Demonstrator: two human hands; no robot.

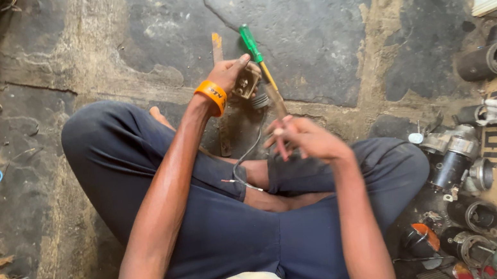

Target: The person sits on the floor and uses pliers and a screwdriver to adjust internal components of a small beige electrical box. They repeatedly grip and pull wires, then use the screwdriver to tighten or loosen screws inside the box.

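Sitting cross-legged on the stone floor (309, 14), the person braces a small metal part (247, 82) out in front, far of the knees, in the left hand (228, 74), fingers wrapped tight around it, apparently to steady it. The right hand (306, 138), fingers pinched narrow, grips a green-handled screwdriver (261, 66). A grey wire (245, 159) trails from the part. Motor housings (458, 155) lie right.

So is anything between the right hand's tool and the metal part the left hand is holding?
Nothing visible. The left hand grips the small metal part, and the tool in the right hand runs straight up to it. The green screwdriver lies beside it, not across the path.
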